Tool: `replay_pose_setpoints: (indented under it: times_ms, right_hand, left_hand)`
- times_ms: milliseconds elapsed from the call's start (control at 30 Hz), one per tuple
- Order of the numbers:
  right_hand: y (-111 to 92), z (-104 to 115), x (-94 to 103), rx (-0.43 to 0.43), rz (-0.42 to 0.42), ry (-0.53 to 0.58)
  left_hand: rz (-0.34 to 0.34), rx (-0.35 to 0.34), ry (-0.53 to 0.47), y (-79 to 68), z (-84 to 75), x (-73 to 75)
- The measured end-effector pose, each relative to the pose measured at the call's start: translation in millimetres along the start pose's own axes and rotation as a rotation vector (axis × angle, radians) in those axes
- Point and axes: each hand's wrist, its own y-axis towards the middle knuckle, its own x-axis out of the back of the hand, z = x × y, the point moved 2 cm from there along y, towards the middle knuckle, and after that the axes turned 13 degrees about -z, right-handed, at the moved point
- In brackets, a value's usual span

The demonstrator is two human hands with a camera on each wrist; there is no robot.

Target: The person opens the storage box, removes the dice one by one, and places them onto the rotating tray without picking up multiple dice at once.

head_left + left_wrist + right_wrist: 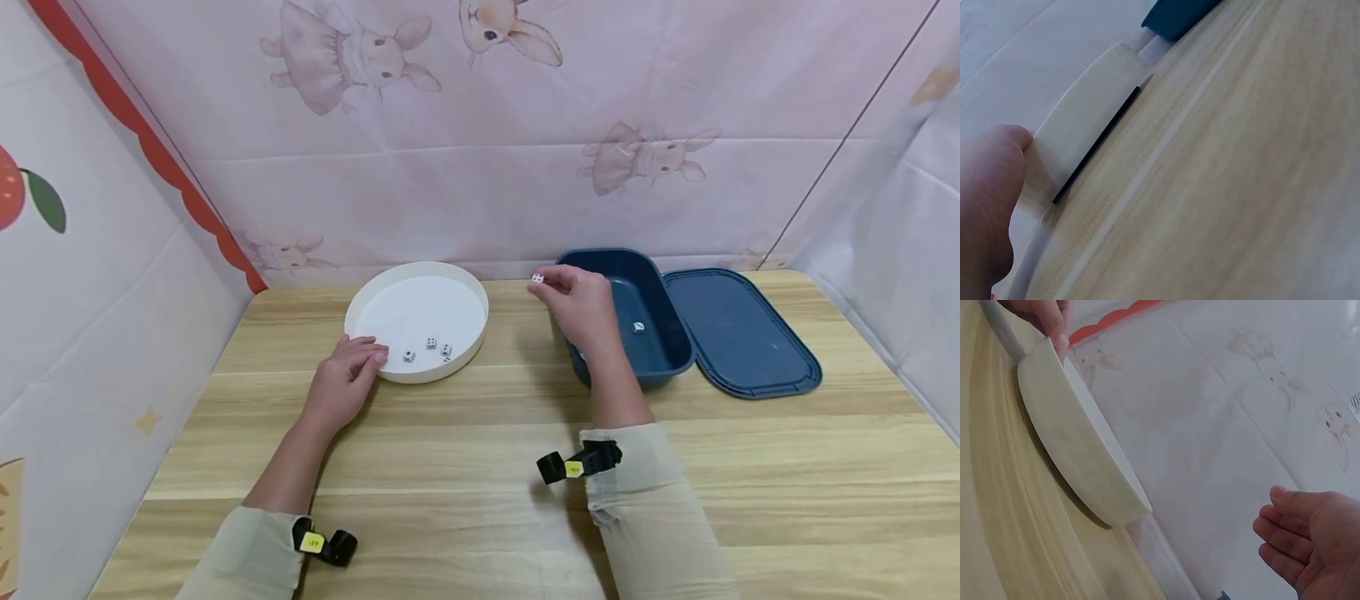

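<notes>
The right hand point(585, 304) pinches a small white die point(537, 278) between thumb and fingertips, above the left side of a dark blue rectangular box point(675, 358). In the right wrist view the same hand point(1310, 537) shows curved fingers, and the die is hidden there. The left hand point(348, 379) holds the near left rim of a round white tray point(483, 312), its fingertips reaching over the edge. Several white dice point(431, 343) lie in the tray's near part. Another die point(638, 327) sits on the floor of the box.
A dark blue lid point(757, 333) lies flat on the wooden table point(450, 483), against the right side of the box. Behind the table hangs a pink sheet point(480, 183) with rabbit prints. A white sheet point(135, 292) stands along the left side.
</notes>
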Motion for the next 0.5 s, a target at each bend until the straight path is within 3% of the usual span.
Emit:
replay_pose_setpoints:
  times_ms: [200,500]
  right_hand:
    - [-7.4,13.1,-16.3,0.051,0.07,0.023]
    - [-23.3,23.2,-47.1,0.168,0.189,-0.03]
  left_hand:
    - [-0.001,0.001,0.002,0.6,-0.7,0.4]
    - [0.002,-0.005,0.006,0.6,-0.2,0.6]
